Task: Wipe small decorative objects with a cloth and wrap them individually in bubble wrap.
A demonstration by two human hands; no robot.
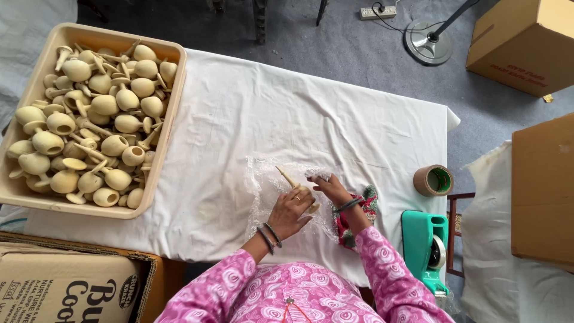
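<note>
Frame centre: wooden goblet (294, 184) pressed by left hand (291, 213); bubble wrap (263, 179) pinched closed in right hand (329, 185).

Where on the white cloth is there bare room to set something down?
Free: the wide stretch of white cloth between the tub of wooden goblets and the far right corner. Crowded: the near edge, where the left hand and right hand work on plastic wrap, beside the tape roll and green dispenser.
</note>
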